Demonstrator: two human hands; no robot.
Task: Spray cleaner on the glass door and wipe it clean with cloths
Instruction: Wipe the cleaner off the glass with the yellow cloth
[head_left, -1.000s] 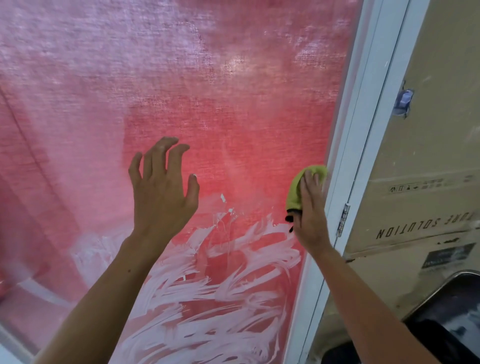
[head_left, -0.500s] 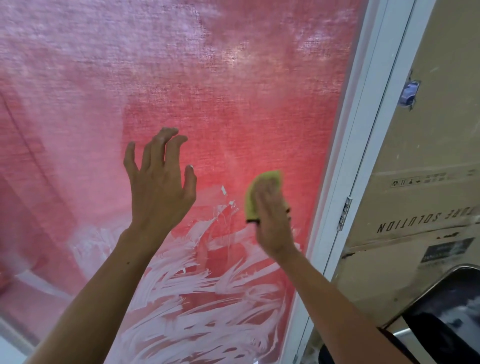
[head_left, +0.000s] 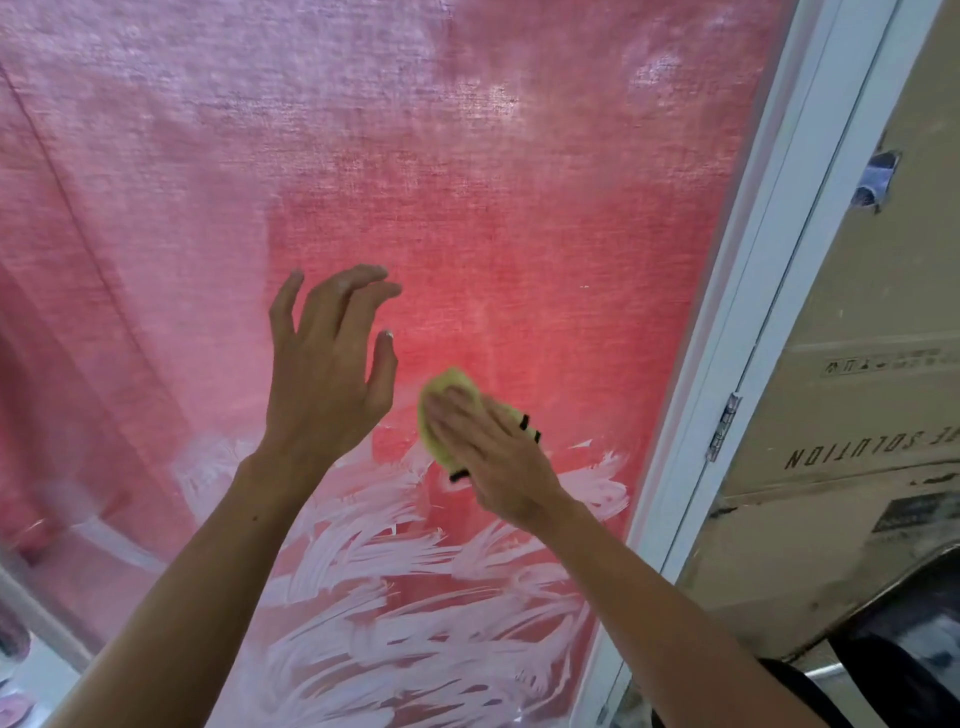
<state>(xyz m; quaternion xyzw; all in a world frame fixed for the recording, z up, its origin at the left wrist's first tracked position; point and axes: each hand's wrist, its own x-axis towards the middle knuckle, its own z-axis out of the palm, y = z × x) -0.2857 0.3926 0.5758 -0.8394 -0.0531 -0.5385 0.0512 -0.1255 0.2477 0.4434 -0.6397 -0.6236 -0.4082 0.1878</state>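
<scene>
Directly below the cloth (head_left: 448, 410) lay the foam streaks (head_left: 415, 582) on the glass door (head_left: 519, 208). Right hand (head_left: 493, 457) pressed the cloth flat-fingered; left hand (head_left: 324, 379) hovered beside it, spread, empty.

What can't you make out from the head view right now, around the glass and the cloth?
- Yellow cloth: mostly hidden under the right hand, which is motion-blurred; its full shape is unclear.
- Left hand: whether it touches the glass door cannot be told.
- Glass door: top and bottom cut off by the frame edges.
- Cardboard box lettering: cut off at the right edge.
- Spray bottle: not in view.
</scene>
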